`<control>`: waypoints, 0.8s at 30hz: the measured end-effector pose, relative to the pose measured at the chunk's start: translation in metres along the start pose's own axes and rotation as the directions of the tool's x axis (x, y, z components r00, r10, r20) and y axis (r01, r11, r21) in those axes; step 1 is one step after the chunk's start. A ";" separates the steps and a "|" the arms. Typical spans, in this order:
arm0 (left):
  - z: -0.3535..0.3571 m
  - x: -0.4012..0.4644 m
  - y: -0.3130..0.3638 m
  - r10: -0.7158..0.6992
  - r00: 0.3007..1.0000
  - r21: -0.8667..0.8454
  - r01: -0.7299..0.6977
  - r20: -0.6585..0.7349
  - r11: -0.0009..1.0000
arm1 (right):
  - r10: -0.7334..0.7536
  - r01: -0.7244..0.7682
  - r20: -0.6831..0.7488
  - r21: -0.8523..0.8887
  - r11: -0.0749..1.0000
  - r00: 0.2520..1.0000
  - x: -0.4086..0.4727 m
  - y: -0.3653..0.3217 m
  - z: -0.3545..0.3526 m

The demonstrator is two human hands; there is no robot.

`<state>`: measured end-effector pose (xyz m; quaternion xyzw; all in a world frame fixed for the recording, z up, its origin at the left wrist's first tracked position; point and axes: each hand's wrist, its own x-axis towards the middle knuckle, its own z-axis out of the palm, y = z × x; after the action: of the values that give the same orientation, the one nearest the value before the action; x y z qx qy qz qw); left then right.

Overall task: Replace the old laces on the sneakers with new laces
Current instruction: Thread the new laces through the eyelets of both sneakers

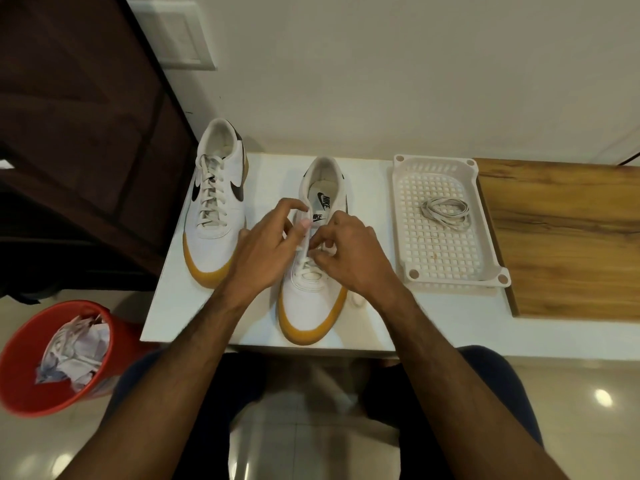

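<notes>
On the white table (180, 306), the right-hand sneaker (313, 292) reads "NIKE" on its tongue label and on the insole. The left hand (268, 251) pinches its white lace (304, 237) over the eyelets; the right hand (349, 254) curls its fingers onto the lacing. Left of this sneaker stands the laced sneaker (216, 202), with dark swooshes. To its right, a perforated white tray (446, 258) holds a coiled lace (445, 211).

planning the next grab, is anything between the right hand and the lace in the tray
Nothing visible. The lace lies alone in the tray, with bare table between it and the right hand, which is busy lacing the shoe.
</notes>
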<state>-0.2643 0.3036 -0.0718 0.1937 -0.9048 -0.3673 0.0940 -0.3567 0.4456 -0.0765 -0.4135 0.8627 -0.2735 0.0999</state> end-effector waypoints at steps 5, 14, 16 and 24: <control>0.005 0.005 -0.003 0.032 0.999 0.036 -0.030 -0.045 0.999 | 0.038 -0.038 -0.051 -0.006 0.999 0.998 0.001 -0.003 0.009; -0.001 0.006 -0.012 0.016 0.995 -0.025 -0.018 -0.102 1.000 | 0.306 -0.267 0.036 0.590 0.762 0.951 -0.001 0.007 -0.012; -0.003 0.008 -0.013 -0.023 0.996 -0.083 0.016 -0.092 0.996 | 0.299 -0.337 0.178 0.684 0.648 0.937 -0.003 0.012 -0.019; -0.001 0.010 -0.011 0.019 0.998 -0.185 -0.028 -0.052 0.982 | 0.143 -0.112 -0.059 0.366 0.924 0.988 -0.001 0.001 0.001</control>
<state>-0.2694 0.2917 -0.0791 0.1824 -0.8663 -0.4439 0.1386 -0.3564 0.4470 -0.0782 -0.3191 0.8260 -0.4378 0.1554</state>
